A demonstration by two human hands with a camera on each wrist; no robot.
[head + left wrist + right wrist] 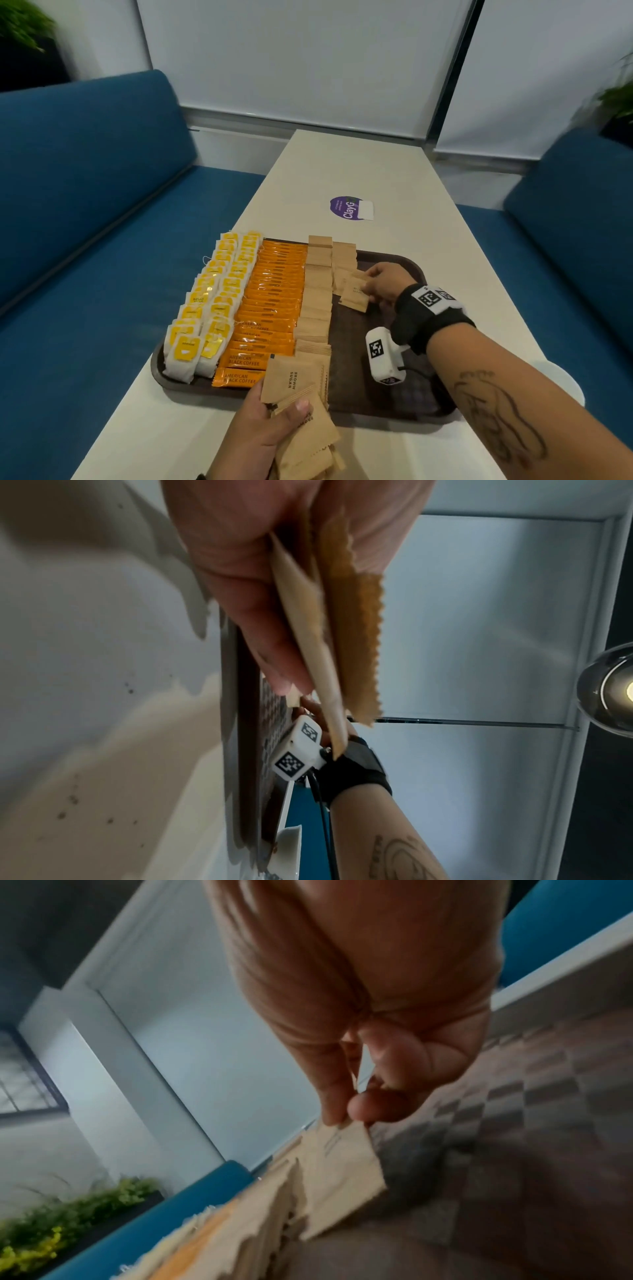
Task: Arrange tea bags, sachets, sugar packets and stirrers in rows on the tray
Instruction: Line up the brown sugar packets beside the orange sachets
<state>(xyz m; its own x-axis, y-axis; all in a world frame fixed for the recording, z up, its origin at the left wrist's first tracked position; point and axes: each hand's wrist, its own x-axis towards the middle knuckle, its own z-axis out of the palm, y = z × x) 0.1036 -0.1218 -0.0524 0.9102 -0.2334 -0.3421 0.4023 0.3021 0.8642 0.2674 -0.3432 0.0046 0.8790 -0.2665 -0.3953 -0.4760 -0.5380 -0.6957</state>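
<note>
The left hand (263, 421) grips a sugar packet stack (298, 404) at the tray (411, 407) near edge; the right hand (385, 281) pinches one packet (356, 294) beside the brown rows (317, 294), coffee sachets (270, 308) and tea bags (209, 308) leftward.

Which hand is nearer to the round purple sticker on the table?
Right. The right hand works at the tray's far end, closer to the round purple sticker; the left hand sits by the near edge.

The sugar packets (318, 274) are matt brown paper with serrated edges. The coffee sachets (274, 301) are glossy orange foil. The tea bags (209, 308) sit in thin white paper. The tray (421, 397) is dark brown plastic with a textured checkered surface. The table (370, 171) is smooth and matt cream.
</note>
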